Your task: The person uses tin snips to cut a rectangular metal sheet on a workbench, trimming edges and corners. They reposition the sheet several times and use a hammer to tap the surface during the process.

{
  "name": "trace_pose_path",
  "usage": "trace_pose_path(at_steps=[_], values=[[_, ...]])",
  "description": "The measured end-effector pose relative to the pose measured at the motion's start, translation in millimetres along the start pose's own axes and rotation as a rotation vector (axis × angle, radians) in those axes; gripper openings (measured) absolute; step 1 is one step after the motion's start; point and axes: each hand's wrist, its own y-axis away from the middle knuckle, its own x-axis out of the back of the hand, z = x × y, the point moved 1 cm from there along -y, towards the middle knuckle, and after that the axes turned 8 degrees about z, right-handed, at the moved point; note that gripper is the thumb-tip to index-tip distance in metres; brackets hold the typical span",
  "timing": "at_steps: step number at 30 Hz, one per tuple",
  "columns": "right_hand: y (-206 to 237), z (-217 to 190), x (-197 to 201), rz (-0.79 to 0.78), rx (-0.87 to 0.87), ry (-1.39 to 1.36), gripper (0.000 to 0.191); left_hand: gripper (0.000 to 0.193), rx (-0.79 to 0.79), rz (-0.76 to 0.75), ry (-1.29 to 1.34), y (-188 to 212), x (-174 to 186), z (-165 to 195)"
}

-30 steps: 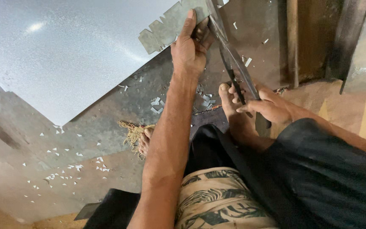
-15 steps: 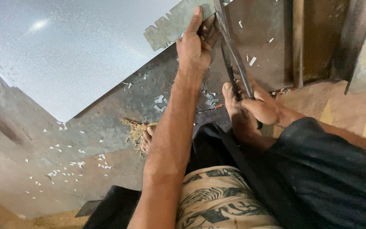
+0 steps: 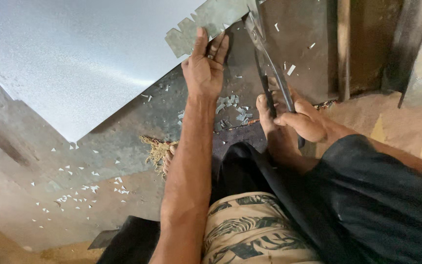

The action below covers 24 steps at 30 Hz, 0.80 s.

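A large shiny metal sheet (image 3: pixel 74 58) fills the upper left of the head view. A dull grey notched strip (image 3: pixel 211 17) lies along its right edge. My left hand (image 3: pixel 203 68) presses flat on the floor with its fingertips on that notched strip. My right hand (image 3: pixel 301 120) grips the handles of long dark tin snips (image 3: pixel 264 58), whose blades point up toward the strip's end. My bare right foot (image 3: pixel 269 122) rests just under the snips' handles.
Small metal offcuts (image 3: pixel 230 107) litter the dark floor around my hands and at the lower left (image 3: pixel 79 190). A frayed tuft of fibre (image 3: pixel 155 151) lies by my left knee. A vertical wooden post (image 3: pixel 344 49) and dark panels stand at the upper right.
My left hand has slid down off the strip, with its fingers now spread flat. The snips and my right hand have stayed by the strip's right end.
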Motion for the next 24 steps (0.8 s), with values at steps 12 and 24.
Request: trace_pose_path(at_steps=[12,24], values=[[-3,-20,0,-0.019,-0.108,0.324,0.046,0.028,0.032,0.01,-0.064,-5,-10,-12],[-9,-13,4,-0.022,-0.081,0.181,0.062,0.026,0.019,-0.015,-0.048,2,-21,-17]])
